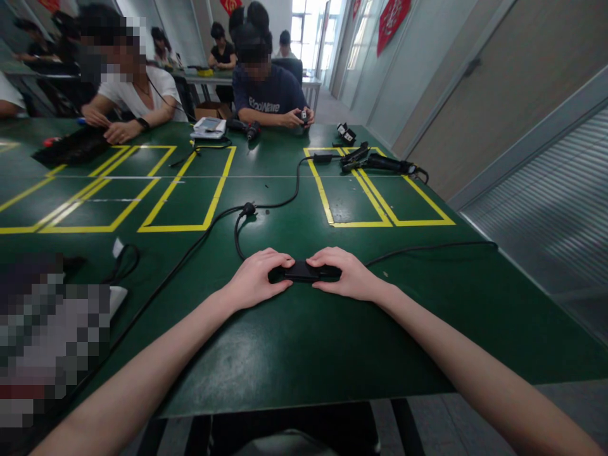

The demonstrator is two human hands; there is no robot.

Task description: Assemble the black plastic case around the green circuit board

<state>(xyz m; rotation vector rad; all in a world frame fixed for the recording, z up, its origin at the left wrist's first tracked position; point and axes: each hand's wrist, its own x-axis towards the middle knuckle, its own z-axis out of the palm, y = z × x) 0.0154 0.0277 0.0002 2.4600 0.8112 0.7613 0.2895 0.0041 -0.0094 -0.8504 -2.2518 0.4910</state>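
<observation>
Between my two hands sits a black power adapter (304, 271), a flat brick low over the green table (228, 373). My left hand (259, 277) grips its left end, thumb and fingers closed around it. Its right end is pinched by my right hand (342, 273). A black cord (237, 237) runs from near my left hand up to a plug (247, 209). From beside my right hand a thin black cable (432, 246) trails toward the table's right edge. My fingers hide both ends of the adapter.
Yellow tape rectangles (204, 209) mark the table. A black tool with a cord (387, 164) lies at the far right, a drill (253, 130) at the back. Two co-workers (270, 95) sit across, others behind. A blurred-out item (52, 342) lies at the left.
</observation>
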